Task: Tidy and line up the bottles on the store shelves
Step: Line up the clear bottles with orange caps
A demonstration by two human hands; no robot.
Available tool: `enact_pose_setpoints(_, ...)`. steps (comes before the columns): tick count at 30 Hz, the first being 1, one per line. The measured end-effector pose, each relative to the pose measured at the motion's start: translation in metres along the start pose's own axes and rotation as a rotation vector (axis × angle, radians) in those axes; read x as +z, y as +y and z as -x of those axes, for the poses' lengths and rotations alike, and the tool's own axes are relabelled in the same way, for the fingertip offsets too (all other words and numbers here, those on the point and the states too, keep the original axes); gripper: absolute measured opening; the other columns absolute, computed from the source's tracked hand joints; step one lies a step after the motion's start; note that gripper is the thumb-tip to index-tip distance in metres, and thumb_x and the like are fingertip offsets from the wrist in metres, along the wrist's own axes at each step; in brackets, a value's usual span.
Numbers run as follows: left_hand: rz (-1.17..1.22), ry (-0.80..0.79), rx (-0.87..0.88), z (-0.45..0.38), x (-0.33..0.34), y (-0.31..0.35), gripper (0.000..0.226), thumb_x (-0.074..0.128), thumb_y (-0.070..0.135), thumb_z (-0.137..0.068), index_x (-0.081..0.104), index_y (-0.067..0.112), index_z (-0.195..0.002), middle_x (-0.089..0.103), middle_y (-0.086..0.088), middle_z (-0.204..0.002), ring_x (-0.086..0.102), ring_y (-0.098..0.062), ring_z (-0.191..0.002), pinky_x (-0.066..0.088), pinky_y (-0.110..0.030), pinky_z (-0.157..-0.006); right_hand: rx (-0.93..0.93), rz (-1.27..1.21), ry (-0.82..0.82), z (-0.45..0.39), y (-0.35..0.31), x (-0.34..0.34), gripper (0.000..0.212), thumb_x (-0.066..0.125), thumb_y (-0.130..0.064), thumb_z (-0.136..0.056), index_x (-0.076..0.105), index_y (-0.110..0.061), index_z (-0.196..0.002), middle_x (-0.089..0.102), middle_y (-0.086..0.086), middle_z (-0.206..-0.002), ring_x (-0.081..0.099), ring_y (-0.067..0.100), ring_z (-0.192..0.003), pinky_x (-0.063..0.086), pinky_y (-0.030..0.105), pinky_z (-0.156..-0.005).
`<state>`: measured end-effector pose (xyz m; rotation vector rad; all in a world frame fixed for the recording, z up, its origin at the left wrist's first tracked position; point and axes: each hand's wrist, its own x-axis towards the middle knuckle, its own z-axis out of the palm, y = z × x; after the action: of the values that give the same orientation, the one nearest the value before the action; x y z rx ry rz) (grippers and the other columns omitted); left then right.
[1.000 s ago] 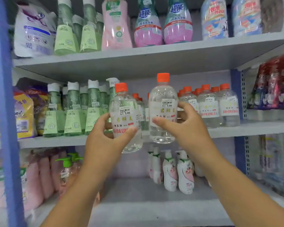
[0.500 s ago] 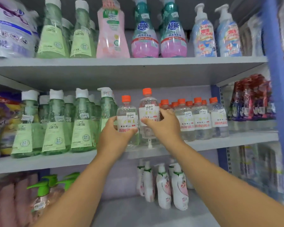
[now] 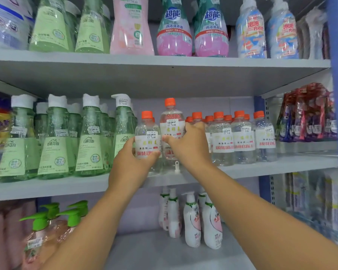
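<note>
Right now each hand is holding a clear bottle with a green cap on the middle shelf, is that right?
Not quite: the caps are orange, not green. In the head view the left hand grips one clear orange-capped bottle and the right hand grips a second one that sits higher, both at the middle shelf.

green bottles (image 3: 90, 137) left, clear bottles (image 3: 242, 137) right

The left hand (image 3: 132, 164) covers the lower label of the clear bottle (image 3: 147, 137) in its grip. The right hand (image 3: 189, 147) hides the side of the raised bottle (image 3: 172, 123). Orange caps (image 3: 209, 118) behind that grip mark bottles otherwise hidden. Below both grips, the pink pump bottles (image 3: 45, 242) are blurred.
</note>
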<state>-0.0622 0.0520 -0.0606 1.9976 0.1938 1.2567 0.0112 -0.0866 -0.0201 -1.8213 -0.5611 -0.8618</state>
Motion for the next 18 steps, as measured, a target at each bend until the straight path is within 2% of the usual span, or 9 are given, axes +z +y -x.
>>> enact_pose_setpoints(3,-0.208,0.051,0.033,0.001,0.000,-0.005,0.066,0.074,0.061,-0.078,0.052,0.033,-0.134,0.047,0.005,-0.109,0.055,-0.021,-0.105,0.043,-0.031,-0.080,0.034,0.114,0.008,0.006,0.007,0.004,0.038,0.082,-0.054,-0.073,0.067,-0.025,-0.094,0.047,-0.004,-0.111,0.062,0.016,-0.086,0.057,0.037,-0.077)
enact_pose_setpoints(5,-0.196,0.040,0.017,-0.002,-0.001,-0.008,0.076,0.074,0.066,-0.073,0.051,0.036,-0.138,0.051,0.001,-0.112,0.059,-0.023,-0.103,0.054,-0.037,-0.084,0.035,0.148,-0.002,0.010,0.014,0.005,0.038,0.081,-0.054,-0.073,0.067,-0.025,-0.093,0.052,-0.002,-0.111,0.062,0.019,-0.090,0.056,0.036,-0.076)
enact_pose_setpoints(8,-0.141,0.028,-0.006,-0.003,0.000,-0.006,0.080,0.078,0.063,-0.073,0.047,0.032,-0.140,0.060,0.002,-0.112,0.063,-0.018,-0.090,0.057,-0.039,-0.076,0.053,0.134,-0.012,0.016,0.022,0.004,0.039,0.077,-0.058,-0.075,0.066,-0.025,-0.092,0.058,-0.003,-0.104,0.060,0.018,-0.092,0.054,0.037,-0.077)
enact_pose_setpoints(11,-0.158,0.060,-0.017,0.000,0.003,-0.004,0.076,0.079,0.061,-0.074,0.050,0.023,-0.133,0.062,0.004,-0.110,0.064,-0.017,-0.090,0.050,-0.035,-0.072,0.052,0.165,0.020,0.022,0.027,0.002,0.044,0.074,-0.064,-0.074,0.063,-0.025,-0.092,0.050,-0.004,-0.104,0.057,0.019,-0.095,0.055,0.039,-0.080)
enact_pose_setpoints(15,-0.191,0.030,-0.029,-0.002,0.010,-0.003,0.070,0.078,0.062,-0.074,0.054,0.022,-0.126,0.066,0.004,-0.109,0.066,-0.017,-0.091,0.048,-0.034,-0.070,0.065,0.132,0.024,0.030,0.026,0.002,0.058,0.075,-0.059,-0.078,0.055,-0.020,-0.116,0.051,-0.001,-0.115,0.058,0.020,-0.101,0.053,0.037,-0.085)
enact_pose_setpoints(18,-0.228,0.023,-0.035,-0.006,0.015,-0.001,0.069,0.078,0.063,-0.074,0.055,0.020,-0.125,0.068,0.003,-0.109,0.067,-0.019,-0.091,0.048,-0.033,-0.068,0.041,0.155,0.040,0.029,0.026,0.000,0.058,0.075,-0.056,-0.081,0.053,-0.017,-0.118,0.051,0.000,-0.119,0.060,0.021,-0.099,0.053,0.036,-0.080)
